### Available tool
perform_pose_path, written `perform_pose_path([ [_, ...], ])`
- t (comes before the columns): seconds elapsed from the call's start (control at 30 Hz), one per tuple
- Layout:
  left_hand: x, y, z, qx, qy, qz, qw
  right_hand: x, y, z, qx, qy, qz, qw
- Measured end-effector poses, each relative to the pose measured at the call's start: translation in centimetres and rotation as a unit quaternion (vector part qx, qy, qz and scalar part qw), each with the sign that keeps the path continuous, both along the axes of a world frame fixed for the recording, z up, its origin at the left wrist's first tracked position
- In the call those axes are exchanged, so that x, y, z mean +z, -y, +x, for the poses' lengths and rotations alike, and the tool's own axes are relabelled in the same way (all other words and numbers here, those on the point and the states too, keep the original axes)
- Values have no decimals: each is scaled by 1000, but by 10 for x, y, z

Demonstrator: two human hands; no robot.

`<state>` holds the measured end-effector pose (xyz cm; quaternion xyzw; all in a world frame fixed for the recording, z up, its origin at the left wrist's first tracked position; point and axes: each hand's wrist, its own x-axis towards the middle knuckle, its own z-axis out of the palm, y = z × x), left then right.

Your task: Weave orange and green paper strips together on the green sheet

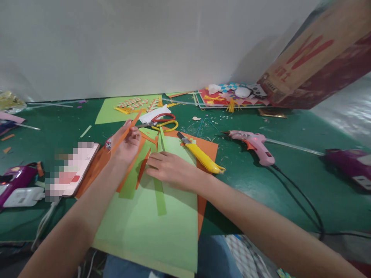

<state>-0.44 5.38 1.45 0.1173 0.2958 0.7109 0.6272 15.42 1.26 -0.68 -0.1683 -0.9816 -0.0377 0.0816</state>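
Observation:
My left hand [126, 143] pinches a thin orange paper strip [133, 121] and lifts it at a slant above the table. My right hand [169, 168] lies flat, fingers stretched, on a light green paper sheet [162, 227], its fingertips next to a short orange strip [143, 169]. Several green strips [159, 197] and an orange sheet [207, 148] lie under and around both hands. A yellow utility knife [203, 157] rests just right of my right hand.
Red and yellow scissors [162, 121] lie behind the hands. A pink glue gun [255, 143] with a black cord sits to the right, purple glue guns [352, 166] at both sides. A phone [75, 170] lies left. Woven paper crafts [232, 94] and a cardboard box [315, 61] stand at the back.

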Motion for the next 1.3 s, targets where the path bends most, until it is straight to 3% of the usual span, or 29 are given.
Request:
perform_pose_path([
  [0.4, -7, -4, -3, -13, 2, 18, 1000, -6, -2, 3, -5, -72, -3, 997],
  [0.67, 1, 0, 5, 4, 5, -4, 1000, 0, 3, -1, -2, -25, -55, 998],
  [1.3, -7, -3, 3, -9, -10, 10, 1000, -3, 9, -4, 39, -23, -67, 997],
])
